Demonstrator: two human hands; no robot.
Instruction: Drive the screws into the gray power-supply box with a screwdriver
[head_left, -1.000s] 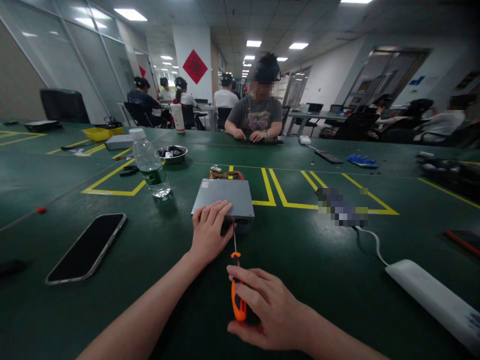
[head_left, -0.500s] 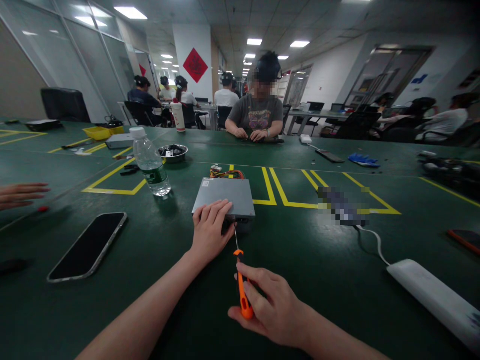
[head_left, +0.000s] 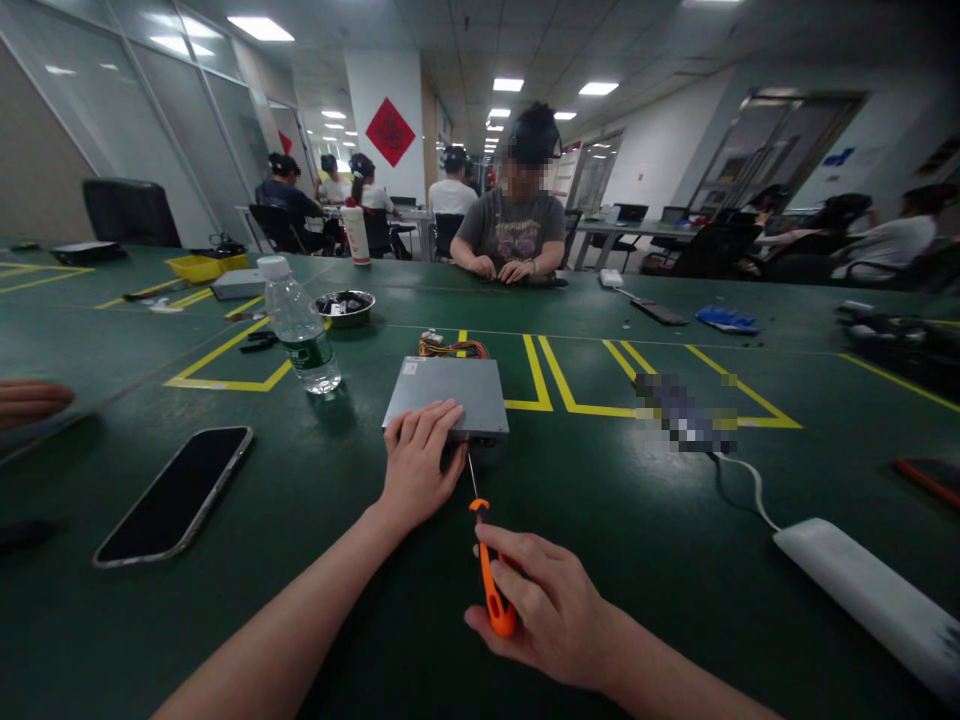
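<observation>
the green counter (head_left: 360, 630) is spreading beneath everything, and beyond the metal box a person (head_left: 517, 230) in a grey t-shirt is sitting at its far edge. to the near right of the box, a long white block (head_left: 862, 595) is lying with a pale cord trailing from it. the metal box (head_left: 454, 388) itself is resting flat on the counter, its broad grey top facing up. at its near left corner, the left hand (head_left: 421, 460) is clasping it: the fingers are lying nearly straight and a little apart across the top, while the thumb is bending down against the front. just in front of the box, the right hand (head_left: 544, 600) is curling around the handle of an orange and black screwdriver (head_left: 487, 570), fingers on one side and thumb underneath. its thin shaft is pointing up at the front of the box; whether the tip is touching cannot be made out. to the near left of the box a dark phone (head_left: 176, 495) is lying, and to its far left a clear bottle (head_left: 300, 325) is standing upright. behind the box, coloured wires (head_left: 459, 348) are bunching.
</observation>
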